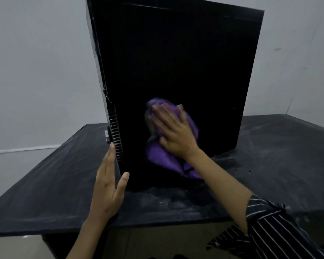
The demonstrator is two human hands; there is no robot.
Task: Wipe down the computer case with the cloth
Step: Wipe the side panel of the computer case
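Note:
A tall black computer case [176,58] stands upright on a dark table, its broad side panel facing me. My right hand [173,131] presses a purple cloth [163,156] flat against the lower middle of that panel, fingers spread and straight. The cloth hangs down below the hand toward the table. My left hand [109,182] rests with straight fingers along the case's lower left edge, beside a ribbed vent, thumb touching the front of the panel.
The dark table [54,184] shows pale dust smears in front of and to the right of the case. Its near edge runs just below my hands. A grey wall stands close behind. My striped sleeve [269,230] is at the lower right.

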